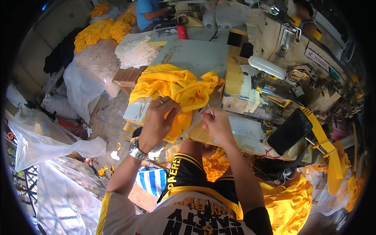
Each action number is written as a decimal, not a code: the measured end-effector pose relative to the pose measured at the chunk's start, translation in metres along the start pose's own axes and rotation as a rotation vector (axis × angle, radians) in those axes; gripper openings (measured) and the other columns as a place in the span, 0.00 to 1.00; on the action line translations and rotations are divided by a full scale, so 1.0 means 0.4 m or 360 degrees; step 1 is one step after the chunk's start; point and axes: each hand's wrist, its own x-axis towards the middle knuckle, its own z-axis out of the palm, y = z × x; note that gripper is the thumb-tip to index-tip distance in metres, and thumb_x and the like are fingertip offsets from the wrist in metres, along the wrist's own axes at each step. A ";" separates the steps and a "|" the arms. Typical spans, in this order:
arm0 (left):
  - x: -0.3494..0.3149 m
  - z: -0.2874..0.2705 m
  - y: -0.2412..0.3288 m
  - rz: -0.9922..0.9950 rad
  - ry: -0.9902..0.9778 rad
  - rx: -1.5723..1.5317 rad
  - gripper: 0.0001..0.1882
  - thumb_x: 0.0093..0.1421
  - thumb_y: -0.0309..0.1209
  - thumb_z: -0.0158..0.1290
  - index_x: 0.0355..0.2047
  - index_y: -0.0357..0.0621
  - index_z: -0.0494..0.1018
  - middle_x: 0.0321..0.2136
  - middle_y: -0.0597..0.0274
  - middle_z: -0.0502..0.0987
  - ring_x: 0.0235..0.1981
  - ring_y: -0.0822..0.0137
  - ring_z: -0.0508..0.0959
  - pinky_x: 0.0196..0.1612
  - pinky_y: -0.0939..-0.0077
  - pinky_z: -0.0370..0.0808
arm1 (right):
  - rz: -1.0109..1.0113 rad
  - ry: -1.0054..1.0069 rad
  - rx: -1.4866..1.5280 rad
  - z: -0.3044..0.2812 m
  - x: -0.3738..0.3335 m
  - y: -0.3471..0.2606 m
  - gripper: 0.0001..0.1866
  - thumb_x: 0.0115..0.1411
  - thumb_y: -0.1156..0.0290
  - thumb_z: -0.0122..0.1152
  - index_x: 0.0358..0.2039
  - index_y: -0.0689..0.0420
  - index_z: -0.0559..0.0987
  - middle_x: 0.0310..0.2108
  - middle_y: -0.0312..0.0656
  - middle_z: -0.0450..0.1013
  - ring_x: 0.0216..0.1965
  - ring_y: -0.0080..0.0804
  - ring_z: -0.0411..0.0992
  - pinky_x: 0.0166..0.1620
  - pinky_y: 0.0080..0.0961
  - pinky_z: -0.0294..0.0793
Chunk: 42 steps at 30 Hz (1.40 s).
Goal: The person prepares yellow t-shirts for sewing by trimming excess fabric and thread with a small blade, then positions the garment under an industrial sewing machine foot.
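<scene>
Taking the space between your hands as the clock's centre, with twelve straight ahead, the large beige sewing machine [270,39] fills your two o'clock. The grey-blue worktable [192,55] runs toward twelve, its near edge in front of your knees. Clear plastic sheeting [62,199] spreads at eight o'clock. A co-worker in a blue top [147,9] sits beyond the table, between eleven and twelve. A heap of yellow material [290,203] lies at four o'clock, beside your right side.

Your yellow cloth [168,84] is bunched on the table between eleven and twelve, with part hanging over the near edge toward your legs. Your left hand [161,117] is against it, thumb and fingers curled inward; you can't tell from here whether they pinch the cloth. Your right hand [216,123], toward three o'clock, is closed firmly around a slim tool [211,111] whose tip points up toward the cloth. A dark phone [290,131] is propped at three o'clock. A red cylinder [182,31] stands at twelve on the table, and a metal watch [136,150] circles your left wrist.
</scene>
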 end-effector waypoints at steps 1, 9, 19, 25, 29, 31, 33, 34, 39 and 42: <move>-0.005 -0.014 -0.017 -0.0056 0.0064 -0.0028 0.06 0.52 0.16 0.56 0.31 0.36 0.73 0.27 0.55 0.76 0.32 0.55 0.75 0.38 0.67 0.71 | 0.0276 -0.0222 0.0539 -0.017 -0.008 -0.027 0.13 0.60 0.69 0.61 0.40 0.66 0.77 0.18 0.36 0.68 0.17 0.24 0.65 0.20 0.23 0.65; -0.098 -0.056 -0.204 -0.0426 0.0322 0.0249 0.05 0.55 0.15 0.51 0.31 0.36 0.71 0.28 0.50 0.76 0.30 0.49 0.76 0.36 0.66 0.72 | -0.1155 0.0710 0.1559 -0.761 -0.774 0.020 0.14 0.68 0.74 0.43 0.52 0.62 0.69 0.33 0.39 0.70 0.26 0.19 0.62 0.38 0.21 0.67; -0.031 0.067 -0.012 0.0204 -0.0206 0.0404 0.07 0.52 0.27 0.59 0.33 0.42 0.77 0.27 0.56 0.78 0.38 0.58 0.75 0.46 0.63 0.67 | 0.0162 0.0495 0.0355 -0.385 -0.411 -0.115 0.17 0.62 0.68 0.59 0.51 0.56 0.75 0.50 0.37 0.73 0.22 0.16 0.67 0.23 0.14 0.65; 0.057 0.033 0.002 0.0069 -0.0231 -0.0005 0.07 0.50 0.23 0.59 0.32 0.40 0.79 0.26 0.60 0.79 0.34 0.58 0.74 0.40 0.66 0.70 | 0.0183 -0.0389 0.1012 0.046 -0.053 -0.067 0.14 0.62 0.68 0.60 0.44 0.64 0.76 0.24 0.35 0.71 0.14 0.16 0.58 0.17 0.18 0.61; 0.036 -0.009 -0.041 -0.0068 -0.0174 -0.0122 0.05 0.54 0.20 0.57 0.32 0.37 0.78 0.29 0.56 0.79 0.32 0.58 0.73 0.38 0.66 0.70 | 0.0012 -0.0065 0.1482 -0.094 -0.166 -0.092 0.07 0.61 0.71 0.59 0.38 0.61 0.77 0.15 0.27 0.58 0.13 0.14 0.55 0.17 0.16 0.59; 0.002 -0.020 -0.078 -0.0080 -0.0213 -0.0032 0.05 0.54 0.20 0.57 0.32 0.38 0.78 0.29 0.55 0.78 0.33 0.57 0.73 0.38 0.65 0.70 | -0.0127 0.0556 0.1672 -0.293 -0.324 -0.070 0.08 0.61 0.79 0.52 0.41 0.58 0.75 0.16 0.27 0.59 0.13 0.13 0.54 0.15 0.17 0.58; -0.033 0.009 -0.115 -0.0146 -0.0223 -0.0036 0.06 0.52 0.22 0.58 0.32 0.40 0.78 0.26 0.56 0.78 0.33 0.57 0.73 0.39 0.64 0.70 | -0.0876 0.0371 0.1680 -0.593 -0.593 -0.030 0.11 0.63 0.75 0.52 0.46 0.58 0.72 0.30 0.35 0.70 0.25 0.19 0.62 0.33 0.24 0.66; -0.048 0.011 -0.126 -0.0136 -0.0228 0.0038 0.07 0.51 0.23 0.59 0.33 0.41 0.78 0.28 0.56 0.78 0.34 0.57 0.73 0.41 0.63 0.69 | -0.1110 0.0849 0.1412 -0.679 -0.734 -0.044 0.11 0.64 0.71 0.52 0.47 0.57 0.73 0.32 0.37 0.72 0.29 0.23 0.65 0.40 0.29 0.65; -0.012 0.042 -0.068 0.0118 -0.0131 0.0210 0.16 0.49 0.28 0.62 0.40 0.46 0.77 0.40 0.58 0.77 0.43 0.56 0.72 0.48 0.60 0.66 | -0.1023 0.2392 -0.0893 -0.683 -1.001 -0.133 0.17 0.62 0.69 0.52 0.51 0.60 0.72 0.46 0.49 0.73 0.46 0.40 0.73 0.60 0.41 0.67; 0.043 0.102 -0.020 0.0342 -0.0238 0.0185 0.26 0.48 0.30 0.62 0.51 0.49 0.72 0.45 0.58 0.75 0.50 0.55 0.71 0.53 0.60 0.64 | -0.0502 0.1978 -0.0517 -0.639 -0.813 -0.131 0.17 0.61 0.74 0.53 0.51 0.62 0.72 0.49 0.47 0.72 0.37 0.33 0.70 0.45 0.31 0.67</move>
